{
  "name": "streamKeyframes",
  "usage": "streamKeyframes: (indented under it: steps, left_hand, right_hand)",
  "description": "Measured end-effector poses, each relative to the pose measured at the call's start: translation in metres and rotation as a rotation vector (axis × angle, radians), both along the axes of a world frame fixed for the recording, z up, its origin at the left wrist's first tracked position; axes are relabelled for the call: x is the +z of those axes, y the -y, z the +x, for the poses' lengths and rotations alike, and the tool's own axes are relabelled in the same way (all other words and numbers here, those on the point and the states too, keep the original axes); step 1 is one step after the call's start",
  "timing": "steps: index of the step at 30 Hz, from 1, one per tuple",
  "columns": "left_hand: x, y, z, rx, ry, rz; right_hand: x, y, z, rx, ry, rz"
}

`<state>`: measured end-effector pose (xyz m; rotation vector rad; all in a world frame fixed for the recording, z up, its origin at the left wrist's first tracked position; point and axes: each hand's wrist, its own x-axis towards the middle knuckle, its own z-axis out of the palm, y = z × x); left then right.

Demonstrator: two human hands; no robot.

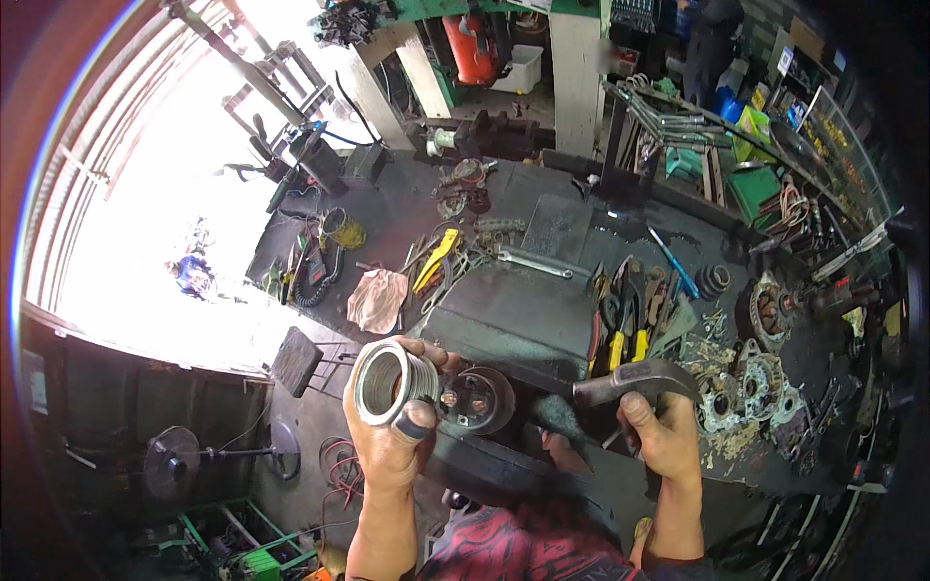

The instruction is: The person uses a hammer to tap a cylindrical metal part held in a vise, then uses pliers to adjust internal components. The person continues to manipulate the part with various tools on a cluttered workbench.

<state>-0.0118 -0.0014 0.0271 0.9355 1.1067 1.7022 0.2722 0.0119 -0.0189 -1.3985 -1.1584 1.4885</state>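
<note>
My left hand (389,453) is closed around a grooved metal pulley (415,376), its open end tilted toward me. In my right hand (666,436) is a hammer, gripped by the handle, with its dark curved head (635,382) above my fingers. Just right of the pulley, at the near edge of the bench, sits a dark round motor-like housing (496,399) with copper-coloured bits inside. Neither the pulley nor the hammer visibly touches that housing.
On the dark workbench (387,198) lie yellow-handled pliers (616,351), a wrench (535,261), a blue screwdriver (674,263) and a pink rag (376,300). Opened metal casings (748,389) rest at the right. A person (712,48) stands at the back right.
</note>
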Motion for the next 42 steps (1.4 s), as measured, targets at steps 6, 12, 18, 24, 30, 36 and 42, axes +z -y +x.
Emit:
streamKeyframes:
  steps: [6, 12, 18, 24, 30, 36, 42]
  left_hand:
    - [-0.002, 0.001, 0.010, 0.005, -0.022, 0.009]
    - [0.008, 0.000, 0.021, -0.026, -0.308, -0.090]
    - [0.013, 0.003, 0.026, -0.075, -0.592, -0.221]
    - [0.011, 0.004, 0.025, -0.023, -0.703, -0.271]
    - [0.009, 0.004, 0.022, 0.005, -0.817, -0.218]
    - [0.011, 0.006, 0.022, 0.042, -0.875, -0.225]
    - [0.003, 0.003, 0.020, 0.014, -0.729, -0.157]
  right_hand:
    - [-0.008, -0.001, 0.005, 0.019, -0.116, 0.141]
    - [-0.006, -0.002, 0.013, 0.019, -0.099, -0.024]
    - [-0.001, -0.009, 0.015, 0.034, 0.013, 0.056]
    - [0.036, -0.030, 0.006, 0.192, 0.056, 0.316]
    - [0.100, -0.065, -0.029, 0.401, 0.166, 0.786]
    - [0.111, -0.085, -0.047, 0.673, 0.480, 0.964]
    - [0.157, -0.088, -0.041, 0.257, -0.067, 0.794]
